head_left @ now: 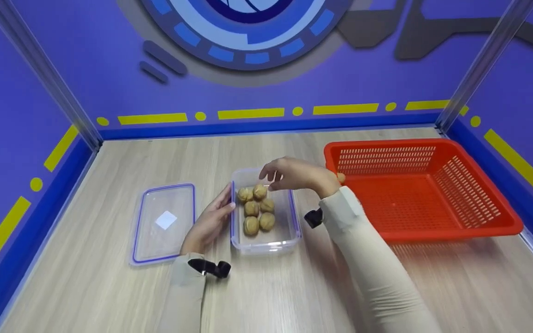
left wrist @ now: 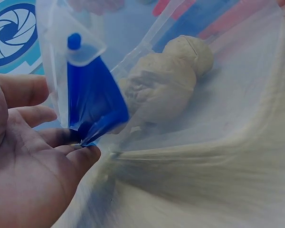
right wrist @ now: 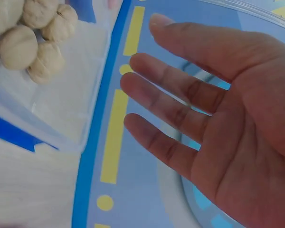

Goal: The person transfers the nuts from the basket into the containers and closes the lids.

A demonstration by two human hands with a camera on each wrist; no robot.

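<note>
Several walnuts (head_left: 251, 209) lie in two rows in a clear plastic food container (head_left: 283, 236) with a blue-edged rim. My left hand (head_left: 211, 221) rests along its left side, thumb tip at the rim; in the left wrist view the fingers (left wrist: 35, 114) touch the outer wall near a blue strip (left wrist: 92, 95). Over the container's far right part hovers my right hand (head_left: 294, 173), fingers bent downward above the walnuts. The right wrist view shows that palm bare, its fingers (right wrist: 166, 88) spread loosely, nothing between them, beside the walnuts (right wrist: 50, 28).
A red plastic basket (head_left: 396, 236) stands at the right, with a walnut (head_left: 341, 177) near its left wall, partly hidden by my right wrist. Left of the container lies a clear lid (head_left: 164, 240) with a blue seal and a white label. Blue panels (head_left: 257, 97) enclose the table.
</note>
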